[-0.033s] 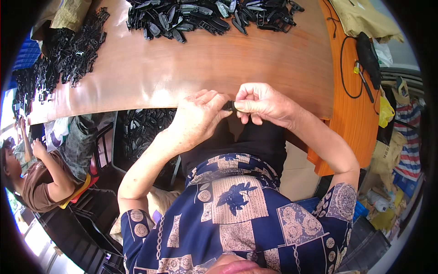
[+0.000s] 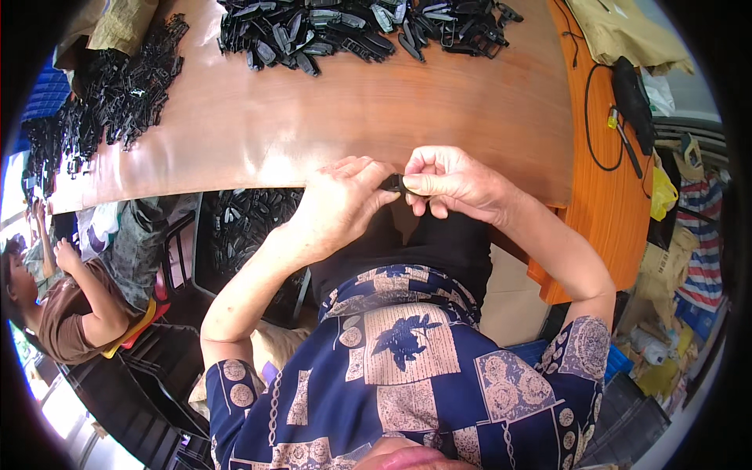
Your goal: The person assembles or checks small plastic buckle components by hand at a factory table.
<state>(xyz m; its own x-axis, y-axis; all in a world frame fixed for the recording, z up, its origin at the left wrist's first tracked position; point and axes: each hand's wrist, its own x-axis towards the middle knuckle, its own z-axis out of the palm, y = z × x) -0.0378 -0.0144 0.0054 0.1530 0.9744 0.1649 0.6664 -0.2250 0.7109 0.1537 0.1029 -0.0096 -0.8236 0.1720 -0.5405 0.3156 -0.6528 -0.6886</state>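
head view shows the left hand [image 2: 342,202] and right hand [image 2: 456,182] pinching one small black part [image 2: 395,183] between nearly closed fingers, by the near edge of the brown table [image 2: 345,113]; its shape is hard to tell behind the fingertips. a pile of black pieces [image 2: 345,30] lies farther back.

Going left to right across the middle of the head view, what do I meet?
Brown-shirted co-worker, lower heap of black parts, left hand, small black part, right hand, yellow plastic bag, striped material.
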